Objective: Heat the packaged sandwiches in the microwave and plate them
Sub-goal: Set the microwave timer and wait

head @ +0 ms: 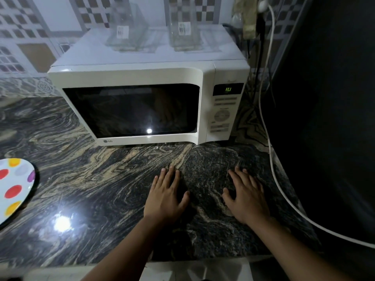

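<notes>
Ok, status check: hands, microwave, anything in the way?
Left hand and right hand flat on the counter, empty. Microwave door shut, display lit. Plate waiting far left. Nothing in the way.

microwave [142, 106] at rear of table [91, 179]; two containers [129, 27] on top; plate [14, 185] at left; both hands before it.

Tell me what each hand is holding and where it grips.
Nothing is held. The left hand and right hand both lie flat, fingers spread, on the countertop before the closed microwave.
</notes>
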